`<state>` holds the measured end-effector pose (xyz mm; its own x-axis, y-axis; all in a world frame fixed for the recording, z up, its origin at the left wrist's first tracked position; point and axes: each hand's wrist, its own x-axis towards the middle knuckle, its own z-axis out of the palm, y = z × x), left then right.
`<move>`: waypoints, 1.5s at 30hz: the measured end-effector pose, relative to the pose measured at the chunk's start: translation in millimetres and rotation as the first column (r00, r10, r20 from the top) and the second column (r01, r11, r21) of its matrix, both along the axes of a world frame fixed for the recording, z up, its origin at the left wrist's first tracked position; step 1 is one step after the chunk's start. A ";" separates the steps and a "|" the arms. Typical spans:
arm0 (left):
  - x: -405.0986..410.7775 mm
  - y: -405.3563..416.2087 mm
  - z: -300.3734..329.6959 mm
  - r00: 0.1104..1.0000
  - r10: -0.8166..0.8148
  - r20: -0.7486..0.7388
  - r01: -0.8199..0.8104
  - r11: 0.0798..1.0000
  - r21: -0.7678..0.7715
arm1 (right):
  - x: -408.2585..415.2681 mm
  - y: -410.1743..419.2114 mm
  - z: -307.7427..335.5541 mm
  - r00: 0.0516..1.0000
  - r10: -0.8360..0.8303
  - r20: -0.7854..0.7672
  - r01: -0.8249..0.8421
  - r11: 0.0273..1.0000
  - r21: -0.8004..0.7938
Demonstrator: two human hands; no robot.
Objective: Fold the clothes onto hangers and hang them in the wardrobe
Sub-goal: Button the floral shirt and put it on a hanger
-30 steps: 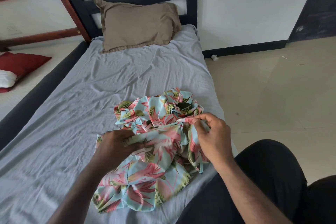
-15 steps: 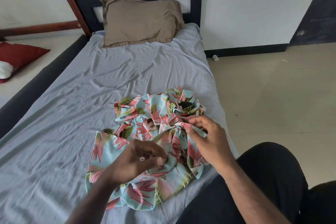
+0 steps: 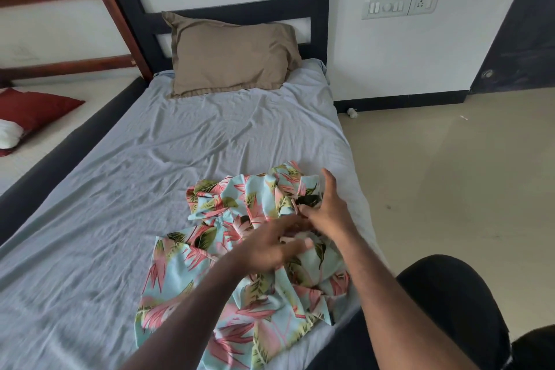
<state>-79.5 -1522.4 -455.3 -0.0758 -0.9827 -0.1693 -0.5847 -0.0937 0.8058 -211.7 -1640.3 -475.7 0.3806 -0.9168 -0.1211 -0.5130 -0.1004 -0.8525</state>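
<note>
Fabric is reading thin, soft and light: floral shirt (image 3: 240, 252) is lying rumpled on the grey bedsheet (image 3: 150, 159) near its right edge. My left hand (image 3: 270, 249) and right hand (image 3: 326, 213) are hovering spread-fingered over it, gripping nothing. I'm judging collar or shoulder seams the best hold. No label or writing is showing

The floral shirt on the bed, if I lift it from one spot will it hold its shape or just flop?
The floral shirt will probably flop: it lies crumpled in soft folds on the grey sheet. It looks thin, so likely light. Expect loose parts to trail unless both the left hand and right hand spread it.
</note>
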 end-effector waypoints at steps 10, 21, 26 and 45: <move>10.9 -22.0 -3.7 0.740 0.671 0.044 -0.574 0.665 -0.477 | -3.7 24.2 -11.7 0.900 0.424 -0.104 -0.425 0.905 0.012; -3.2 1.5 -37.9 0.855 0.255 0.451 -0.020 0.886 -0.463 | -7.2 15.5 -4.2 0.905 -0.361 0.228 0.204 0.834 0.512; -1.7 1.4 -25.8 0.977 0.205 0.060 -0.151 0.861 -0.485 | -9.1 16.0 -7.4 0.924 -0.340 0.178 0.235 0.868 0.437; -19.9 -74.3 -18.6 0.747 0.663 0.036 -0.657 0.730 0.189 | -6.0 6.9 -10.2 0.768 -0.426 0.478 0.077 0.802 0.592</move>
